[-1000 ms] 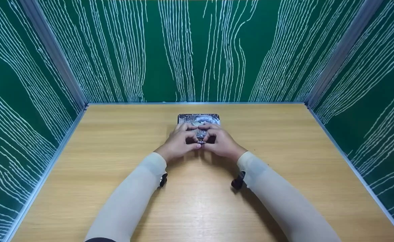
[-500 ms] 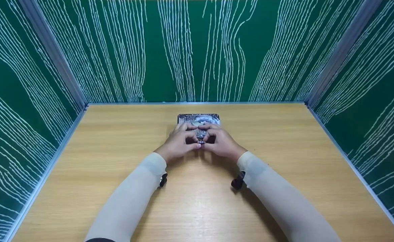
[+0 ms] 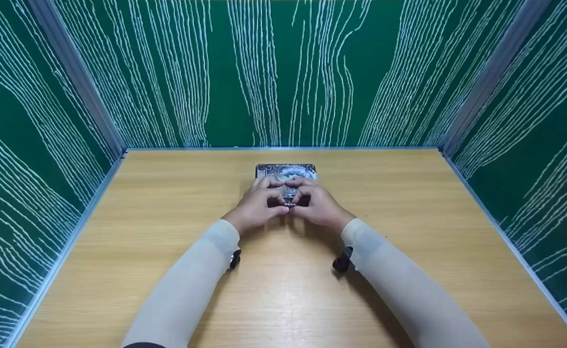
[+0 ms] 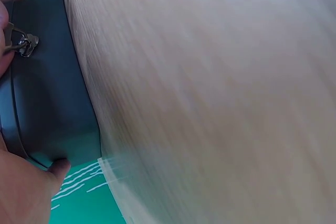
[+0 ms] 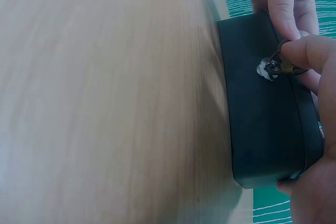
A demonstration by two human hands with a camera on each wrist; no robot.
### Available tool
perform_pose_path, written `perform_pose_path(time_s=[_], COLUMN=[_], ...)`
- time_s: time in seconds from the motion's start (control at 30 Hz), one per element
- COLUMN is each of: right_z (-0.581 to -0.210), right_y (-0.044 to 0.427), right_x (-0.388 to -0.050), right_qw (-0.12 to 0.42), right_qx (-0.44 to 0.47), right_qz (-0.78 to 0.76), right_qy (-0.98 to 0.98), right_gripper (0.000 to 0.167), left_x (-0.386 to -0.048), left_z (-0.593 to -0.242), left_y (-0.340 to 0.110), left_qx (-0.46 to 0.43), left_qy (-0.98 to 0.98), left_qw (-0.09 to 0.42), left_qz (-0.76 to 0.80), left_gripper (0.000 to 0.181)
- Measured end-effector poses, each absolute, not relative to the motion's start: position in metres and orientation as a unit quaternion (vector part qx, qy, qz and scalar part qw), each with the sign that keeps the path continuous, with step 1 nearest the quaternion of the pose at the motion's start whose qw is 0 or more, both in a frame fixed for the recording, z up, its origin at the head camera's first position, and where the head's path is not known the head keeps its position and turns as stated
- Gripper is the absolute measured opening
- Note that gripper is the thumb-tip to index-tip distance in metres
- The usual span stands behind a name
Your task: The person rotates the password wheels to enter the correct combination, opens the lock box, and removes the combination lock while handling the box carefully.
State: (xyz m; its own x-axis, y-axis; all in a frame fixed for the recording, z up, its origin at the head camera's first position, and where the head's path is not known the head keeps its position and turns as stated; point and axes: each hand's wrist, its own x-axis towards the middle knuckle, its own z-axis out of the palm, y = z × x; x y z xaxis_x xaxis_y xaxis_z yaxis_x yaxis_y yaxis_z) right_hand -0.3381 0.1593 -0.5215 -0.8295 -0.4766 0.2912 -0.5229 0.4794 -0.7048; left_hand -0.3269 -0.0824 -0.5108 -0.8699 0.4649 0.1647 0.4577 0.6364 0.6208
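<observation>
A small dark box [image 3: 283, 170] with a grey and white patterned lid lies on the table, between both hands. In the right wrist view its plain dark front wall [image 5: 257, 129] carries a metal clasp [image 5: 269, 70] with a wire loop. My left hand [image 3: 259, 205] grips the box's left side, fingers over the lid and a fingertip round the lower corner. My right hand [image 3: 321, 207] holds the right side likewise. Both thumbs meet at the front by the clasp; the right thumb [image 5: 307, 51] touches the loop. The lid looks closed. The hands hide much of it.
The wooden table [image 3: 283, 290] runs from the front to the green back wall [image 3: 220, 72], which has white wavy lines. Similar panels [image 3: 3, 159] stand at both sides. Dark wrist devices [image 3: 342, 261] are strapped to the sleeves.
</observation>
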Motion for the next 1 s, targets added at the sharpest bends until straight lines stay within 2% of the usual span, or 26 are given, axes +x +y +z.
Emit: perform_pose_path(time_s=[0.63,1.0], right_z=[-0.522,-0.5203], right_y=[0.1593,0.159], right_x=[-0.3379,-0.3373], right_qw=[0.023,0.024], right_qx=[0.279,0.284], right_qz=[0.418,0.416], right_qy=[-0.864,-0.864], right_gripper=[0.015,0.016], left_x=[-0.3276,-0.3283], left_z=[-0.5121,-0.5126], left_y=[-0.0831,-0.0823], left_qx=[0.25,0.249], left_qy=[0.907,0.91], left_qw=[0.01,0.008], left_qz=[0.338,0.332], left_gripper=[0.022,0.014])
